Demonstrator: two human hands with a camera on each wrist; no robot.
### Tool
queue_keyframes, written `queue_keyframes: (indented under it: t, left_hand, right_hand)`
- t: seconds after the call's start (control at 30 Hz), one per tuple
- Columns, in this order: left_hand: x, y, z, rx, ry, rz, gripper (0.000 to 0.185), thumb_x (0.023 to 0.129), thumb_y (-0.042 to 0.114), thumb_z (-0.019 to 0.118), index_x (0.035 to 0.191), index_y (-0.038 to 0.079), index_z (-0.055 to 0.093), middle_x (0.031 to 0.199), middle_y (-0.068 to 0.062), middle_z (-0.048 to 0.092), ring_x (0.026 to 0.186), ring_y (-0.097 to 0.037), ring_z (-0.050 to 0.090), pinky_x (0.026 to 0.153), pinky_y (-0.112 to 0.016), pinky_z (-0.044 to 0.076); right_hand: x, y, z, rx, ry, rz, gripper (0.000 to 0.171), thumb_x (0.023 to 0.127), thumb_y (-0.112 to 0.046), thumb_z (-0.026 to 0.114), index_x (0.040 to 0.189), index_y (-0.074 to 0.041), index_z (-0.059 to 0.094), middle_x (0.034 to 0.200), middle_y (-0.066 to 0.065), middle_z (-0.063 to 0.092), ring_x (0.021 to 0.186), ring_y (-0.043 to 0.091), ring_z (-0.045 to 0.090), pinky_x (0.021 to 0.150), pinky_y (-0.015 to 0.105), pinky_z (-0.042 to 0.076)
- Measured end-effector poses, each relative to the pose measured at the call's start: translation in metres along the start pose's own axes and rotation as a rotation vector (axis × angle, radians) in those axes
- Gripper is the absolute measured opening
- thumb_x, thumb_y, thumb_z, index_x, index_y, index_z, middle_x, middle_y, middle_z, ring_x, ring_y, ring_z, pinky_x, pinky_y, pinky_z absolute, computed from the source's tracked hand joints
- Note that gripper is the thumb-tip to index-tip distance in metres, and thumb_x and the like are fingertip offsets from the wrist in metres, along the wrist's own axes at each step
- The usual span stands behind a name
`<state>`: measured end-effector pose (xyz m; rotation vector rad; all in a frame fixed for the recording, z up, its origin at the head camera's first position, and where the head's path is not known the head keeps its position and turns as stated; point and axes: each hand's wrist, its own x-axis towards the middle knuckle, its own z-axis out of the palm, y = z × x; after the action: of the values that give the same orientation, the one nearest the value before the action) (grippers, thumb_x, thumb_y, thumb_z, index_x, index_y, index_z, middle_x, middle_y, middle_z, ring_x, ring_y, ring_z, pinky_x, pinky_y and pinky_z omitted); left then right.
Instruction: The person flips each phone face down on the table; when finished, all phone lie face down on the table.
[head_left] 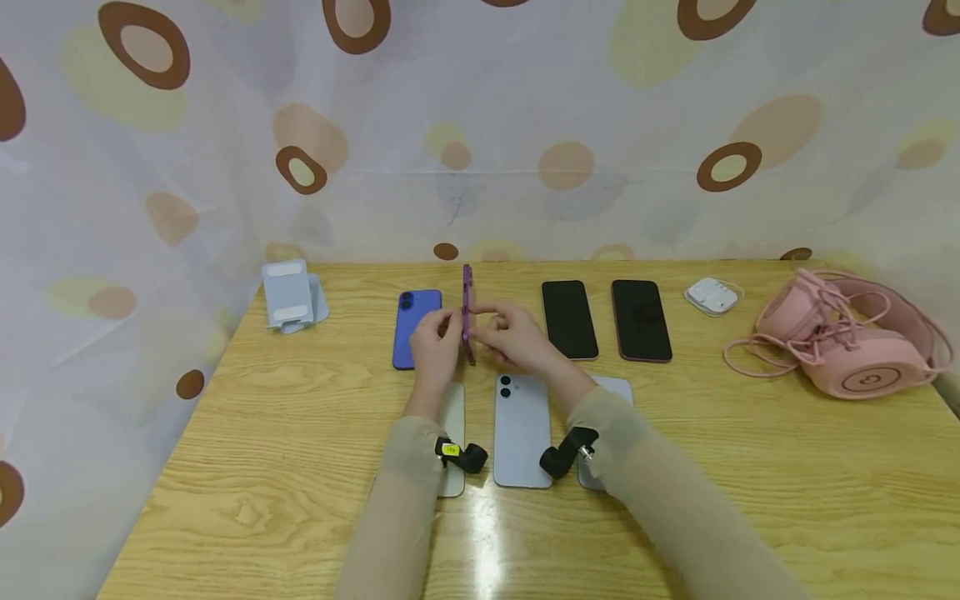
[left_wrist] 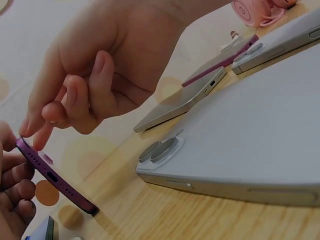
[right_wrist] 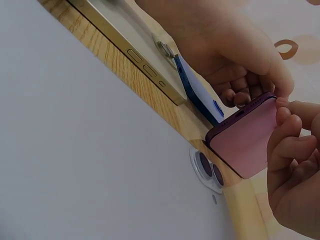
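A purple phone (head_left: 467, 292) stands on its long edge on the table, seen edge-on in the head view. My left hand (head_left: 437, 346) grips its near end from the left, with thumb and fingertips at the upper corner. From the right, my right hand (head_left: 517, 337) pinches at that same corner, its other fingers curled. The left wrist view shows the phone's port end (left_wrist: 55, 180); a pinkish face (right_wrist: 245, 142) shows in the right wrist view. A blue phone (head_left: 403, 337) lies just left of it, partly behind my left hand.
Nearest me lie a cream phone (head_left: 454, 408), a white phone (head_left: 522, 442) and another pale phone (head_left: 617, 387), partly under my sleeves. Two dark-screened phones (head_left: 570, 321) lie behind on the right. White earphones (head_left: 712, 296), pink headphones (head_left: 862, 358) and a phone stand (head_left: 288, 292) flank them.
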<state>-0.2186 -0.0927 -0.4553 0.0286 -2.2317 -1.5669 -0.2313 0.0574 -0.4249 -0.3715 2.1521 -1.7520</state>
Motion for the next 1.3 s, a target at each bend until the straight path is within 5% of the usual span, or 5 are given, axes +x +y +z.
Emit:
queue_keyframes:
  t: [0.4, 0.67, 0.93, 1.3]
  left_hand:
    - [0.001, 0.004, -0.003, 0.0, 0.107, -0.04, 0.019, 0.09, 0.007, 0.057, 0.097, -0.004, 0.07, 0.084, -0.012, 0.062, 0.075, -0.021, 0.056, 0.066, -0.027, 0.045]
    - [0.0, 0.006, -0.005, 0.047, 0.147, -0.101, 0.018, 0.089, 0.01, 0.057, 0.092, -0.002, 0.071, 0.081, -0.009, 0.06, 0.075, -0.022, 0.055, 0.068, -0.031, 0.045]
    - [-0.001, 0.003, -0.006, 0.107, 0.173, -0.145, 0.016, 0.086, 0.011, 0.061, 0.088, -0.002, 0.07, 0.079, -0.009, 0.058, 0.074, -0.023, 0.054, 0.067, -0.033, 0.045]
    - [-0.001, 0.001, -0.006, 0.295, 0.08, -0.136, 0.022, 0.084, 0.016, 0.062, 0.095, 0.001, 0.074, 0.078, -0.006, 0.057, 0.075, -0.024, 0.055, 0.069, -0.037, 0.046]
  right_hand:
    - [0.004, 0.004, 0.005, -0.105, -0.072, 0.07, 0.039, 0.093, -0.016, 0.062, 0.129, -0.008, 0.053, 0.062, 0.01, 0.052, 0.043, 0.014, 0.042, 0.039, 0.023, 0.031]
    - [0.004, 0.009, 0.002, -0.1, -0.033, 0.203, 0.044, 0.091, -0.012, 0.063, 0.13, -0.001, 0.048, 0.059, 0.003, 0.053, 0.038, 0.009, 0.041, 0.037, 0.021, 0.033]
    - [0.005, 0.014, 0.001, -0.122, -0.004, 0.217, 0.044, 0.09, -0.012, 0.065, 0.13, -0.001, 0.049, 0.061, 0.004, 0.055, 0.038, 0.009, 0.041, 0.036, 0.02, 0.034]
    - [0.004, 0.016, -0.003, -0.142, 0.014, 0.222, 0.046, 0.088, -0.014, 0.066, 0.129, -0.002, 0.05, 0.061, 0.003, 0.055, 0.041, 0.011, 0.043, 0.039, 0.023, 0.034]
